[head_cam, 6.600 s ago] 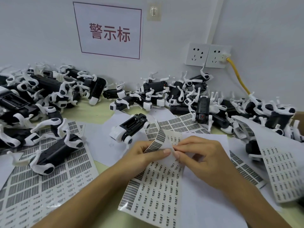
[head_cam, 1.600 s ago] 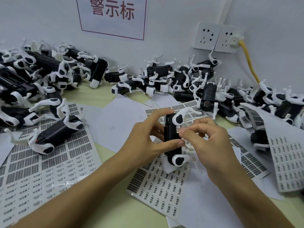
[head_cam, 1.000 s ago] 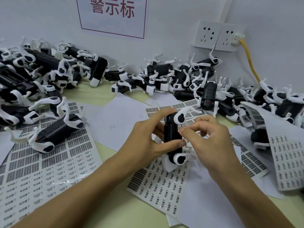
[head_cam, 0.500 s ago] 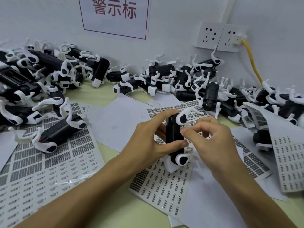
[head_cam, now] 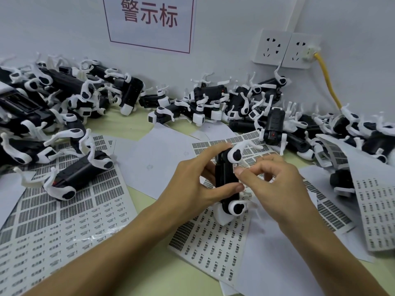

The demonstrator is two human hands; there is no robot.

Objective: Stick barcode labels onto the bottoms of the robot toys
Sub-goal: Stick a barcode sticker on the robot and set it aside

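Our left hand (head_cam: 192,184) grips the robot toy (head_cam: 226,180); right hand (head_cam: 275,184) pinches a barcode label (head_cam: 235,167) against it, which we judge may crease or sit crooked.

— What can you read from where you sit?

— Only the wall sign (head_cam: 149,22). It is a white sheet with a thin dark red border, and it carries three large dark red characters: 警示标.

— And the label sheets (head_cam: 64,212) on my table?

— They hold many rows of barcodes and small printed lines, but the print is too small and blurred for me to read.

— Something on the robot toy (head_cam: 227,180) that my left hand (head_cam: 192,184) holds?

— I see no readable text on it.
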